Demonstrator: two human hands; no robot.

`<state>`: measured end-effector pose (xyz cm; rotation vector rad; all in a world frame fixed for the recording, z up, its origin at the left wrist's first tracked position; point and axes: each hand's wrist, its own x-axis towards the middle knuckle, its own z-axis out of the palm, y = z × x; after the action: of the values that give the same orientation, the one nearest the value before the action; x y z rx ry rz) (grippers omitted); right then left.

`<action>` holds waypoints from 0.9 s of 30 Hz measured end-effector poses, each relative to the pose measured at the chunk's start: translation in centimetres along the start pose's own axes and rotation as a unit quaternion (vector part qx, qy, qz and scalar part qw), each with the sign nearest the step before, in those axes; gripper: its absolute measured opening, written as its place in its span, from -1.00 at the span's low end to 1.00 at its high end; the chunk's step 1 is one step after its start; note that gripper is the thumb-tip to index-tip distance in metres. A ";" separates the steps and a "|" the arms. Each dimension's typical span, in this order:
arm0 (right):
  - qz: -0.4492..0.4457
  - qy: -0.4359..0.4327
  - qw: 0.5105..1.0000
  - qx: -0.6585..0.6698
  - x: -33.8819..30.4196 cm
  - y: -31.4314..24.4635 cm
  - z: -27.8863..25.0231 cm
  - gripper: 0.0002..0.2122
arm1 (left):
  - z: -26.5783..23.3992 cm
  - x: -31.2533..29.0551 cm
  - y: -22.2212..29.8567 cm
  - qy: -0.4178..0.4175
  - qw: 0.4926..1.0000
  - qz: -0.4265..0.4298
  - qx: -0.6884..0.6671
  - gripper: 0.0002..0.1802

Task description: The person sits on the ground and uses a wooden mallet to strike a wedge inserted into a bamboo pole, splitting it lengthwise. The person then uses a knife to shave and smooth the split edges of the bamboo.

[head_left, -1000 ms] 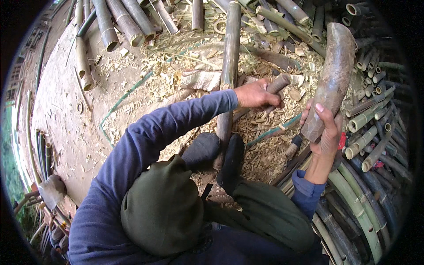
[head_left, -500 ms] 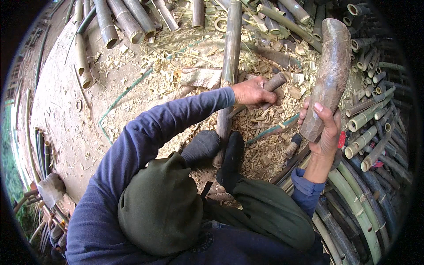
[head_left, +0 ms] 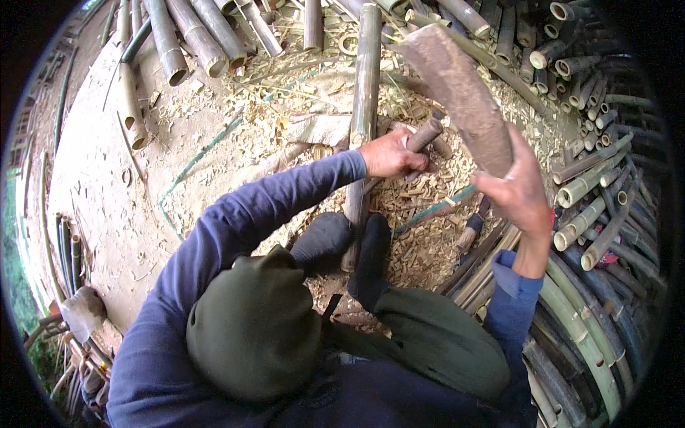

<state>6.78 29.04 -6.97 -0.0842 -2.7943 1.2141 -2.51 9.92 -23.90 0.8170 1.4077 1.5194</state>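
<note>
The left hand (head_left: 387,154) is, in the head view, closed around a short, brown, cylindrical handle (head_left: 426,135), with the thumb and fingers wrapped about it. The handle's upper end protrudes from the fist, tilted up and to the right. A narrow dark part shows on the opposite side of the fist, near a bamboo pole (head_left: 367,64); from here, I cannot tell whether the two touch.

The right hand (head_left: 521,191) is clamped on the lower end of a thick, curved brown club (head_left: 462,100). The club slants up and to the left from the grip. Its free end is beside the upper part of the pole, and its body is just to the right of the handle, apart from it.

The pole runs lengthwise in front of the person, passing beneath the left cuff. Its near end is located between two feet in dark socks (head_left: 323,239).

Pale wood chips (head_left: 410,246) cover the ground around the pole. A green strip (head_left: 207,153) lies to the left. Loose bamboo lengths (head_left: 200,39) lie at the far side, and a dense stack of cut bamboo (head_left: 584,230) occupies the right side.
</note>
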 end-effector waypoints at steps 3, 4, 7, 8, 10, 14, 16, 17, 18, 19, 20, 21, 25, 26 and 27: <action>0.090 0.010 0.995 0.034 0.2 -2.4 -3.1 -0.50 | -0.5 0.3 -2.4 0.060 0.908 0.329 0.252 -0.85; 0.126 0.056 0.988 0.075 0.2 -2.5 -4.3 -0.49 | -0.3 0.7 -2.2 0.029 0.953 0.254 0.161 -0.85; 0.152 0.085 0.980 0.092 -0.2 -1.6 -5.0 -0.45 | 0.3 0.9 -1.3 -0.006 0.991 0.128 0.040 -0.85; 0.110 0.021 0.993 0.029 -0.8 0.0 -2.8 -0.45 | 0.7 0.5 -0.9 0.000 0.995 0.097 0.016 -0.85; 0.057 -0.058 0.997 -0.015 -0.8 0.4 -0.6 -0.46 | 0.4 0.8 -1.9 0.008 0.985 0.169 0.038 -0.85; 0.111 -0.060 0.987 0.101 -1.0 0.2 0.4 -0.46 | 0.9 0.1 -1.9 -0.001 0.989 0.124 0.083 -0.86; 0.176 -0.009 0.973 0.148 -1.3 -0.6 -0.4 -0.47 | 3.3 -1.3 -0.9 -0.111 0.948 0.219 0.204 -0.89; 0.177 0.016 0.971 0.158 -1.4 -0.8 -1.0 -0.47 | 5.8 -3.0 0.9 -0.226 0.929 0.086 0.279 -0.90; 0.176 0.042 0.969 0.167 -1.5 -0.7 -1.8 -0.48 | 7.8 -5.1 1.0 -0.190 0.930 0.093 0.299 -0.87; 0.176 0.068 0.966 0.176 -1.7 -0.6 -2.2 -0.48 | 8.2 -5.1 1.1 -0.245 0.915 0.145 0.287 -0.84; 0.175 0.093 0.964 0.179 -1.9 -0.5 -2.3 -0.48 | 7.3 -4.4 0.9 -0.207 0.942 0.105 0.242 -0.85; 0.187 0.100 0.958 0.194 -2.2 -0.6 -2.1 -0.47 | 5.6 -3.5 0.4 -0.164 0.965 0.061 0.194 -0.85; 0.192 0.104 0.947 0.238 -3.3 -0.4 -1.7 -0.47 | -1.2 -1.6 3.0 0.229 0.964 -0.032 -0.129 -0.76; 0.185 0.102 0.947 0.242 -3.4 0.0 -1.7 -0.47 | -0.3 -1.4 2.3 0.159 0.987 0.033 -0.016 -0.78; 0.191 0.109 0.946 0.240 -3.6 0.4 -1.8 -0.47 | 2.0 -2.0 3.3 0.116 0.989 0.077 0.042 -0.76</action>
<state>10.56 30.28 -6.24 -0.6987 -2.2800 1.8066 -0.43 8.99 -20.15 0.8380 1.6176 1.7278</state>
